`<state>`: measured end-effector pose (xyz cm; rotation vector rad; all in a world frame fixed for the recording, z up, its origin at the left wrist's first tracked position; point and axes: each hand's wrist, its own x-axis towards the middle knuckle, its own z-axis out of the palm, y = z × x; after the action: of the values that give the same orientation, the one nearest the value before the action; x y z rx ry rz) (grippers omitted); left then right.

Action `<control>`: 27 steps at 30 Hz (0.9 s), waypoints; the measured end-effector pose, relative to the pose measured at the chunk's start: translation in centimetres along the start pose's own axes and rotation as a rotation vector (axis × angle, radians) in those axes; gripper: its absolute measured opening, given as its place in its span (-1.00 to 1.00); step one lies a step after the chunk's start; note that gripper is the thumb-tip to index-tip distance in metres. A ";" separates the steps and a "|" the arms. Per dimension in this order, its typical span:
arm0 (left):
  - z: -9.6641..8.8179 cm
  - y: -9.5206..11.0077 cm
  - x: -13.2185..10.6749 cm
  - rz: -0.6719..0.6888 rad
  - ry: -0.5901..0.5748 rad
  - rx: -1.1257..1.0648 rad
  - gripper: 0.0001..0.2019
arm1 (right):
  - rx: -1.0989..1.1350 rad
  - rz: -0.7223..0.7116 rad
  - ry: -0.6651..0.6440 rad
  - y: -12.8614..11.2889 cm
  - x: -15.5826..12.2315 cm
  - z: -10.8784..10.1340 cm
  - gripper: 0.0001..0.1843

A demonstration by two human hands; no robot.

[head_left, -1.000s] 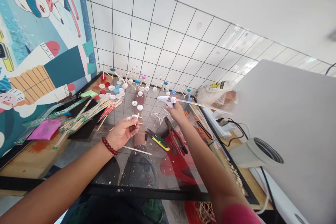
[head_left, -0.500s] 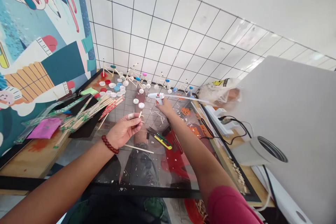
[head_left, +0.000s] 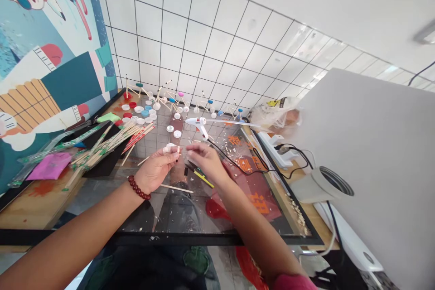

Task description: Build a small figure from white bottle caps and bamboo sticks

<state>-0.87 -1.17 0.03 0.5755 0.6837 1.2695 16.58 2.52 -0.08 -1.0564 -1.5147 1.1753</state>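
Observation:
My left hand (head_left: 154,168), with a red bead bracelet on the wrist, pinches a small piece made of a white cap and short wooden sticks (head_left: 171,148) above the glass table (head_left: 190,217). My right hand (head_left: 204,161) is just to its right, fingertips drawn together close to the piece; blur hides whether they touch it. A white glue gun (head_left: 198,122) lies on the glass beyond both hands, its black cord running off to the right.
A bundle of wooden sticks (head_left: 105,145) and loose bottle caps (head_left: 142,113) lie at the left. Stick-and-cap models (head_left: 170,97) line the tiled wall. A yellow cutter (head_left: 203,177), a loose stick (head_left: 176,188), a power strip (head_left: 277,145), a plastic bag (head_left: 278,115) and a white lamp (head_left: 321,186) are nearby.
My right hand has set the glue gun down on the glass and drawn back to the piece in my left hand. The left hand has stayed in place.

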 end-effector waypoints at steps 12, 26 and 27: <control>-0.4 -0.3 0.0 0.239 0.086 0.645 -0.85 | 0.349 0.050 0.028 -0.6 -1.6 1.1 -0.72; 1.3 -1.7 1.5 0.343 -0.182 1.990 -0.87 | 0.332 -0.120 0.312 0.3 -0.4 -1.1 -0.79; 1.4 -1.7 1.5 0.335 -0.197 1.995 -0.88 | 0.325 -0.120 0.302 0.4 -0.4 -1.0 -0.79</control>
<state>1.56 -0.07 -0.48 2.4258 1.6082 0.3619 17.68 2.37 -0.39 -0.8654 -1.0940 1.0792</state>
